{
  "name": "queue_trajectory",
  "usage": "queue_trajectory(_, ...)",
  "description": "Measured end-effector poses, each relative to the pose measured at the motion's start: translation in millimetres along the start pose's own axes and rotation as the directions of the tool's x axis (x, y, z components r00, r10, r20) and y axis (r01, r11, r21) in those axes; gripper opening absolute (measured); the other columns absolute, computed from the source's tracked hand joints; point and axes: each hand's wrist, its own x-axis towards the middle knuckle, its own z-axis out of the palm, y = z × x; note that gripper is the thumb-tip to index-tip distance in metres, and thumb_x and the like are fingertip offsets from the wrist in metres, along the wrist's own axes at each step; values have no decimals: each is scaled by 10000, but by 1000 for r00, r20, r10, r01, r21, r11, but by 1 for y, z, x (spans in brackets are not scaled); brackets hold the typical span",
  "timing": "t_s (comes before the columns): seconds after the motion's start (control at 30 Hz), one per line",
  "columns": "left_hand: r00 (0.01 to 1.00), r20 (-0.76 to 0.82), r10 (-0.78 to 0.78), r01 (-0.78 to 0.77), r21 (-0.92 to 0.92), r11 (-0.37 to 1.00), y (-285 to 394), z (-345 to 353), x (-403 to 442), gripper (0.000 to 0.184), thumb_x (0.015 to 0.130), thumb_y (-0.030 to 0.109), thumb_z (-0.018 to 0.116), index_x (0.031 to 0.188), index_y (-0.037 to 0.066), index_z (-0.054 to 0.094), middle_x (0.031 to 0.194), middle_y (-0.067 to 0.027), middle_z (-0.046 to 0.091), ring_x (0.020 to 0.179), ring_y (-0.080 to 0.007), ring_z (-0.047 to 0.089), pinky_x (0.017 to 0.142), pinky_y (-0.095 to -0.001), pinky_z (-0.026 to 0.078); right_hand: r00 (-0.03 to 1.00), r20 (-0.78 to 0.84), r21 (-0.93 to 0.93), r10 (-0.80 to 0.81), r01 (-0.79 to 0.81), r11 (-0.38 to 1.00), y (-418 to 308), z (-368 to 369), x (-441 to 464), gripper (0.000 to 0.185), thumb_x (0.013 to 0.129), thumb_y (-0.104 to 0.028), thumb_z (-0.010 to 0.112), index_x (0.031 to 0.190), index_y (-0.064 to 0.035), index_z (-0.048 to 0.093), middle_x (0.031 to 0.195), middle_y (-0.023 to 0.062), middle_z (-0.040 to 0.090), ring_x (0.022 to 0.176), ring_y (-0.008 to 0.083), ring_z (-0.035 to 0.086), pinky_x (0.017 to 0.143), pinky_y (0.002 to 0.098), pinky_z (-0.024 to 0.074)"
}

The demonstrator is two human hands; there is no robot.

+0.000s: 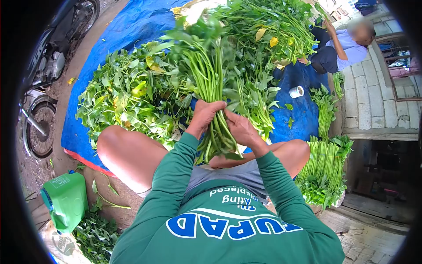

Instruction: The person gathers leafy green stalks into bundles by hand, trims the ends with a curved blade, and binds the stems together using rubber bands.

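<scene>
We judge the step in hand to be gathering and evening the bunch (209, 79), held above the near side of the tarp (132, 22), and the next move calls for a snug hold that keeps it together. Our left hand (205, 115) has its fingers curled round it; our right hand (244, 127) grips from the other side, though we cannot tell how tightly. Leafy tops (193, 44) point toward the tarp's far side, butt ends (213, 149) toward its near edge, the long axis between leaning slightly left at the tops.
</scene>
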Motion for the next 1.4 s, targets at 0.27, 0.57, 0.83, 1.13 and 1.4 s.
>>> queue_trajectory(0.27,902,-50,429,-143,902,407,70,-18,14,663,800,306,848,1294,-27,559,1064,-292,775,978,-484,763,858,-567,603,1000,-3,-100,10,-11,995,18,-48,-12,472,1049,-200,705,1483,-21,654,1329,200,753,1175,275,732,996,376,562)
queue_trajectory(0.57,629,681,375,-285,651,-703,219,22,19,169,910,31,653,1070,82,643,944,-118,741,916,-323,760,758,-485,563,364,-594,-533,-717,490,690,-47,-120,10,452,938,-95,758,1381,-36,690,1309,223,710,1220,406,677,1009,473,561)
queue_trajectory(0.83,462,880,112,-446,340,-828,235,49,-19,476,920,22,621,1388,99,591,991,-94,665,932,-304,696,807,-455,519,932,-150,-604,-331,179,777,-23,-180,25,906,895,-224,750,1703,-127,353,1622,223,520,1532,444,448,1314,567,296)
queue_trajectory(1.13,402,902,158,-518,366,-773,288,60,-82,624,867,3,666,1477,82,560,1009,-103,662,987,-321,693,864,-464,531,356,-292,-888,-888,242,390,78,-111,54,611,994,-221,644,1590,-162,524,1550,114,515,1422,329,510,1200,533,408)
queue_trajectory(1.4,669,734,117,-325,431,-842,299,8,-73,272,870,0,635,1136,60,643,1021,-134,689,1003,-361,697,881,-499,538,827,-438,-517,-351,87,852,249,-106,90,231,881,-260,698,1004,-146,858,1119,201,795,1145,428,728,923,488,603)
